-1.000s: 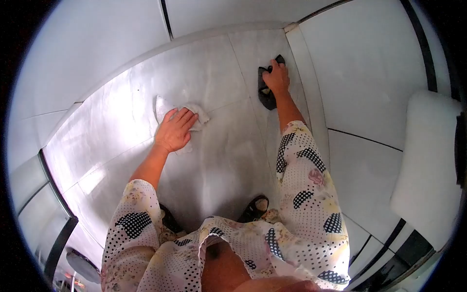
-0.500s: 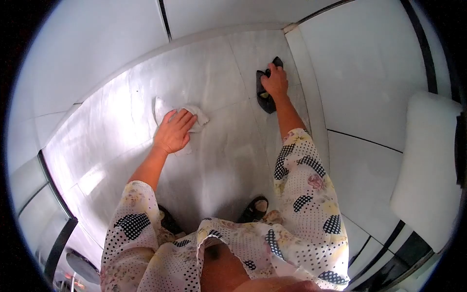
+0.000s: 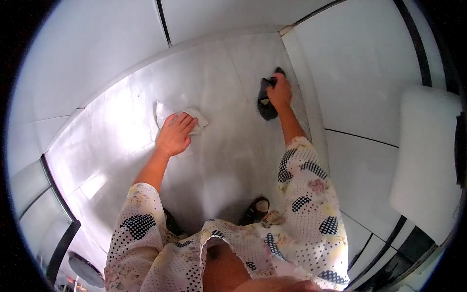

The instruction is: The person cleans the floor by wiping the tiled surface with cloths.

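My left hand (image 3: pixel 176 135) lies flat on a crumpled white cloth (image 3: pixel 198 127), its fingers stretched over the near side. The cloth rests on the pale tiled floor (image 3: pixel 209 165). Farther off to the right, my right hand (image 3: pixel 280 92) is closed on a dark grey cloth (image 3: pixel 266 109), which is bunched against the floor near the skirting. A small pale patch shows in the dark cloth's lower part, and some of it is hidden under my fingers.
White panels with black gaps line the far side and the right. A white padded block (image 3: pixel 428 165) stands at the right. Below me is a dark sandal (image 3: pixel 254 210) on a foot. A round dark object (image 3: pixel 86 269) sits at lower left.
My right hand and the dark cloth have slid a little toward me. My left hand remains on the white cloth in nearly the same place, and the view has shifted slightly.
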A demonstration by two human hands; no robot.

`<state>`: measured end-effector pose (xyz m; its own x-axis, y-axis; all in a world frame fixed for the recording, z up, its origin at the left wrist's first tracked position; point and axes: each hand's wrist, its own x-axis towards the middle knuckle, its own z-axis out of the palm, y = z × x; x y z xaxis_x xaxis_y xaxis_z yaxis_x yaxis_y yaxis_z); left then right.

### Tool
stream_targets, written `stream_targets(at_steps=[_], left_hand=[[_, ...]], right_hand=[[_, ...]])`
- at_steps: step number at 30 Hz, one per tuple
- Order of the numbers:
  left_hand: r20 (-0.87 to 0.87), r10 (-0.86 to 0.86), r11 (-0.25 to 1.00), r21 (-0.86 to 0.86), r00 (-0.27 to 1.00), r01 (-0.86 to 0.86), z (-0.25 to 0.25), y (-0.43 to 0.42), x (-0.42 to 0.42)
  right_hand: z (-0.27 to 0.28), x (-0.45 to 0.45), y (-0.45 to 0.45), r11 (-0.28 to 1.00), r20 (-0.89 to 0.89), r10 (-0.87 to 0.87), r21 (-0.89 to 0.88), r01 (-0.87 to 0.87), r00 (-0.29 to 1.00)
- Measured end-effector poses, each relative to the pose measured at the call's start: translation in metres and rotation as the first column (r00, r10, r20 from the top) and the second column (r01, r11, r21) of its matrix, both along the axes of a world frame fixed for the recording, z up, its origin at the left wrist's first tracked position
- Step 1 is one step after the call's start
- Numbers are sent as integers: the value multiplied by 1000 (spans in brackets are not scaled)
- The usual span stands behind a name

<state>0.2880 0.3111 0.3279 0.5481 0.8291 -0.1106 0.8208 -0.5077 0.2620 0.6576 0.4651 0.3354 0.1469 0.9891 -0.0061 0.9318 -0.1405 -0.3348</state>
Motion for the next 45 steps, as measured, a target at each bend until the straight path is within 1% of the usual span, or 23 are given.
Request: stream_targets(at_steps=[2,7,10,14,15,17,20,21,23,24,25,26,27,31,32,34,37,40,41,42,43,44,45], left_hand=[[12,4,1000,0,1000,-4,1,-1,3],[56,15,1000,-12,998,-14,3,0,3],[62,11,1000,22,998,-12,-1,0,2],[89,-2,999,54,996,-3,-6,1,-1],[95,-5,999,52,995,0,-7,0,-1],[120,-8,998,64,993,1,-10,1,1],[125,-11,998,70,992,3,-8,0,0],[110,-10,998,60,994,3,-6,0,1],[98,-7,998,56,995,2,-4,2,4],[102,-7,998,60,995,1,-4,2,3],[105,-9,998,63,994,2,-5,1,3],[85,-14,998,56,996,10,-9,-1,2],[63,-17,999,50,998,14,-14,-2,0],[74,-22,993,121,997,13,-12,-4,0],[101,-23,991,135,995,9,-10,-3,0],[160,-9,988,156,987,-16,-4,-4,2],[118,3,994,107,993,-16,-8,-4,2],[95,7,997,74,995,-14,-7,-4,2],[71,10,997,69,997,-15,-7,-4,1],[49,13,998,66,999,-16,-8,-4,2],[27,9,998,62,1000,-11,-7,-4,3],[15,0,999,42,1000,0,-6,-4,5],[-1,-4,1000,28,1000,4,-6,-3,4]], right_hand=[[-2,25,-37,979,-17,-18,203,21,1000],[-46,45,-90,992,63,-103,74,98,993],[-38,30,-28,988,124,-145,-29,150,982],[-38,5,79,986,67,-168,-2,169,983],[-52,1,104,991,110,-99,102,88,989],[-53,-24,143,986,164,35,153,-60,986],[-60,-72,142,922,189,256,246,-298,948],[-37,-94,117,871,67,385,304,-386,921],[-39,-132,70,730,37,563,446,-518,825],[-26,-154,36,799,-113,572,299,-521,812],[-37,-170,7,700,-112,677,404,-590,727],[-45,-183,-20,615,-241,779,471,-632,578],[-43,-191,-51,591,-182,797,433,-681,576],[-13,-173,-56,818,-544,536,146,-556,646],[-9,-158,-53,881,-562,457,184,-435,689],[24,-112,-44,959,-475,283,166,-231,833],[9,-31,-20,942,-251,64,334,25,966],[-55,-1,-3,897,197,147,387,-215,969],[-39,-24,-3,951,-25,209,239,-197,978],[-23,-57,-14,952,-19,271,150,-265,962],[-22,-84,-29,934,-149,348,143,-328,926],[-20,-105,-49,858,-170,504,215,-467,847],[-11,-124,-68,777,-173,629,101,-622,758]])
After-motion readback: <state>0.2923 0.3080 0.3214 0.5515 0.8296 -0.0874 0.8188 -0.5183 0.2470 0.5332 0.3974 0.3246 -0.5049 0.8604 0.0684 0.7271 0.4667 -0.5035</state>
